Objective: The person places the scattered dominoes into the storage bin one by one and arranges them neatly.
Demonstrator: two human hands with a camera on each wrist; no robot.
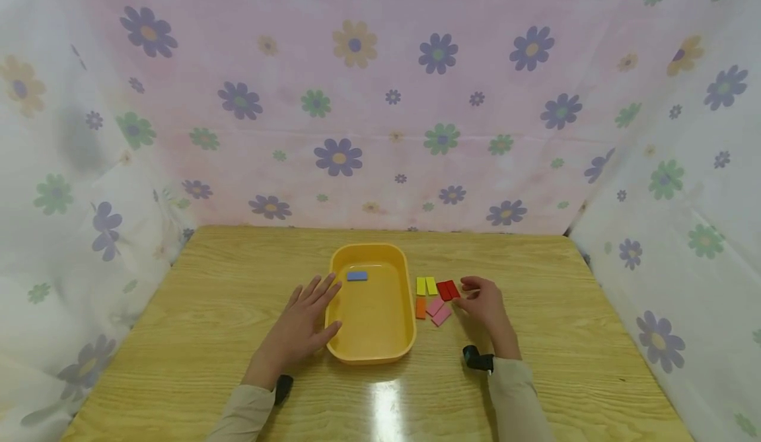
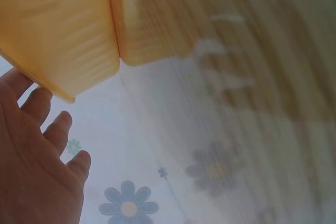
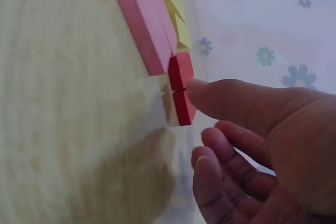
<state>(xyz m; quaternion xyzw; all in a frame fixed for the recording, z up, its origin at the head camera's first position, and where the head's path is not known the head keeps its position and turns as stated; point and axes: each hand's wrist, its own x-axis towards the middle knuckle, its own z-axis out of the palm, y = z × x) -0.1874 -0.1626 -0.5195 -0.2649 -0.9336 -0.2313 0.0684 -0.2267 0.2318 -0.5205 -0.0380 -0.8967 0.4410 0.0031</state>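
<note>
My left hand [image 1: 299, 328] lies with fingers spread at the left rim of a yellow plastic tray [image 1: 371, 326]; in the left wrist view its fingertips meet the rim. Inside the tray, near its far left, is one blue block [image 1: 357, 275]. My right hand [image 1: 489, 304] is just right of two red blocks [image 1: 444, 291], thumb and fingers apart and loosely bent, with nothing between them. In the right wrist view the thumb [image 3: 231, 98] overlaps the edge of a red block [image 3: 184, 107]; whether it touches, I cannot tell.
Two yellow blocks [image 1: 425, 286], one orange block [image 1: 421, 308] and two pink blocks [image 1: 442, 315] lie on the wooden table [image 1: 238, 283] between the tray and my right hand. A flowered curtain [image 1: 380, 118] stands behind the table and along both sides.
</note>
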